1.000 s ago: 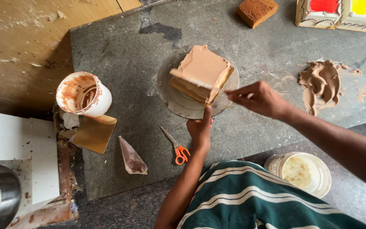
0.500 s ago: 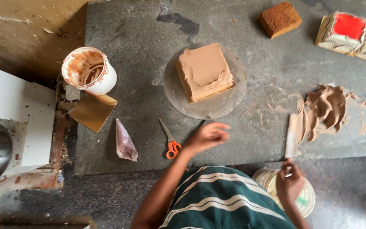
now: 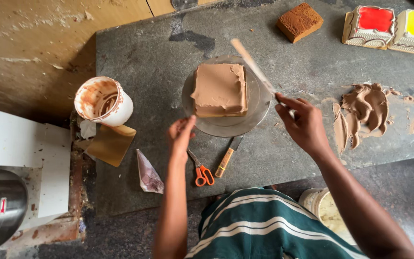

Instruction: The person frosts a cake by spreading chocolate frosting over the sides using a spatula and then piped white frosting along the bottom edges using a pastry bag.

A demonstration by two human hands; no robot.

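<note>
A square cake (image 3: 220,89) covered in light brown frosting sits on a round glass turntable (image 3: 260,106) on the grey stone counter. My left hand (image 3: 181,136) touches the turntable's near-left edge, fingers together, with nothing in it. My right hand (image 3: 304,122) is shut on a long flat spatula (image 3: 251,64) that slants up over the right side of the cake. A knife with a wooden handle (image 3: 228,157) lies just below the turntable, beside orange-handled scissors (image 3: 201,172).
A smeared white tub (image 3: 103,101) stands at the left by a gold card (image 3: 112,144) and a piping bag (image 3: 148,174). A frosting heap (image 3: 366,111) lies right. A brown cake slab (image 3: 300,21) and two decorated cakes (image 3: 392,26) sit at the back. A cream bucket (image 3: 326,208) sits below.
My right hand has come up from the bucket by my lap and now holds the spatula over the cake. My left hand has moved onto the turntable edge. A knife now lies by the scissors.
</note>
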